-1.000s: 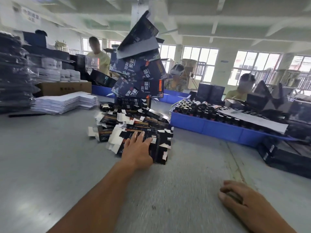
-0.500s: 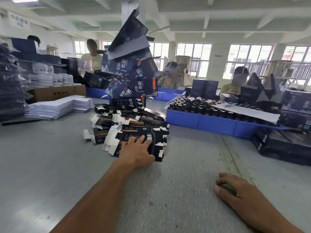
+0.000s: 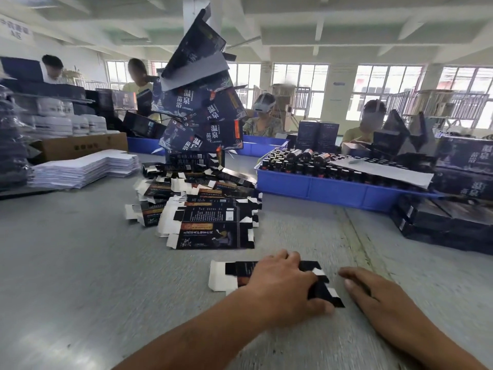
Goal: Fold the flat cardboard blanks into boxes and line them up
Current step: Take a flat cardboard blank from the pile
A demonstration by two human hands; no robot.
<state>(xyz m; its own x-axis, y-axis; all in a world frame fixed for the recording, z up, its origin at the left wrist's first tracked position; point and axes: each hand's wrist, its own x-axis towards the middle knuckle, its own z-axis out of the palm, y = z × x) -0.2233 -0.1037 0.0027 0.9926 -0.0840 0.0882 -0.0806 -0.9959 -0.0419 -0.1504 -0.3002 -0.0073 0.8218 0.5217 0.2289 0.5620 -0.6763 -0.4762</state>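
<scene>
A single flat black-and-white cardboard blank [image 3: 234, 273] lies on the grey table [image 3: 80, 263] close to me. My left hand [image 3: 282, 284] rests flat on top of it, fingers spread over its right half. Just to the right of the blank, my right hand [image 3: 373, 295] lies on the table with fingers stretched toward the blank's edge. Farther back sits a loose pile of the same flat blanks [image 3: 208, 214]. Behind the pile rises a leaning tower of dark blue folded boxes [image 3: 202, 113].
A blue tray [image 3: 333, 189] of dark bottles stands at the right. Dark boxes [image 3: 440, 222] lie at the far right. A stack of white sheets [image 3: 85, 166] and a brown carton [image 3: 77, 146] sit at the left. Several people work behind the table.
My left hand has slid one blank off the pile toward me and now rests on it. My right hand has moved left, up to the blank's edge.
</scene>
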